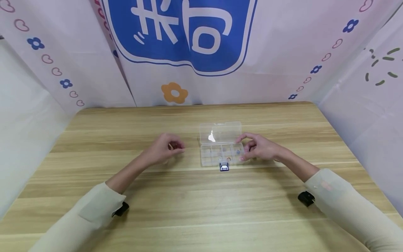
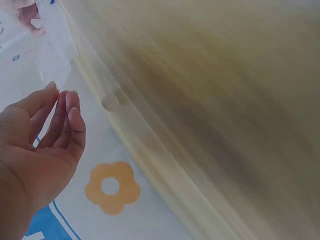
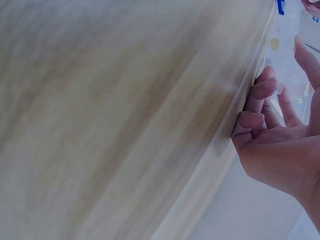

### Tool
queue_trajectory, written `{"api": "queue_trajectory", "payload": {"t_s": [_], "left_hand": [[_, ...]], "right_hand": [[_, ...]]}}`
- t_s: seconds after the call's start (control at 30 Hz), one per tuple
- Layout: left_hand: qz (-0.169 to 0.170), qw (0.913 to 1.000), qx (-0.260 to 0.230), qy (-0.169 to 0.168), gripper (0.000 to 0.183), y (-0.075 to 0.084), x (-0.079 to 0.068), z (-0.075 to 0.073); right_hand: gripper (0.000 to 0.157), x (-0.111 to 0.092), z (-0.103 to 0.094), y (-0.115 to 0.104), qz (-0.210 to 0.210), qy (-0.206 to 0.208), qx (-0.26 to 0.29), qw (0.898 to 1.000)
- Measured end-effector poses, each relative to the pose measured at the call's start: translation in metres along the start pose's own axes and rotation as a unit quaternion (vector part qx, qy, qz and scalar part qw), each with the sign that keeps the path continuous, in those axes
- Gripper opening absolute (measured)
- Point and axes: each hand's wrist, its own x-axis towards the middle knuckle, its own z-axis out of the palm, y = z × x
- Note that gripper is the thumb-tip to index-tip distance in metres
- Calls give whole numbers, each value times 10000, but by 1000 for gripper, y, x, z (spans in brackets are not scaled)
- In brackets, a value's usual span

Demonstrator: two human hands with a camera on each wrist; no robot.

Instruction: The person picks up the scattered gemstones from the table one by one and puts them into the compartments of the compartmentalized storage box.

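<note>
A clear plastic compartment box point(image 1: 206, 163) lies on the table with its transparent lid point(image 1: 226, 133) raised at the back. A blue latch point(image 1: 224, 166) sticks out at its front. Small items lie in some compartments, among them an orange-brown one point(image 1: 228, 159) and a bluish one point(image 1: 238, 152), too small to name. My right hand point(image 1: 259, 147) holds the box's right end, the thumb at the front corner and the index finger near the hinge. Left of the box, my left hand point(image 1: 165, 148) hovers with loosely bent fingers and holds nothing; thumb and fingertips nearly meet in the left wrist view.
The wood-grain table point(image 1: 195, 210) runs back to a white printed cloth point(image 1: 277, 70) with a blue sign and an orange flower point(image 1: 174, 92). Black wrist devices point(image 1: 121, 209) show below both sleeves. A blurred roundish spot point(image 2: 111, 102) appears on the table in the left wrist view.
</note>
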Motion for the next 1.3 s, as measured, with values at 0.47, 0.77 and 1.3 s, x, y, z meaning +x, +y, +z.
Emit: {"api": "queue_trajectory", "payload": {"t_s": [0.47,0.77,1.3], "left_hand": [[53,9999,30,-160,7,-18,-20,-11],[-98,9995,122,-273,10,-22,-31,-17],[-368,9974,254,-572,6,-22,-38,-20]], "right_hand": [[60,0,-1,0,33,8,-28,10000],[61,0,-1,1,-10,-14,-53,10000],[60,0,0,0,19,10,-74,10000]]}}
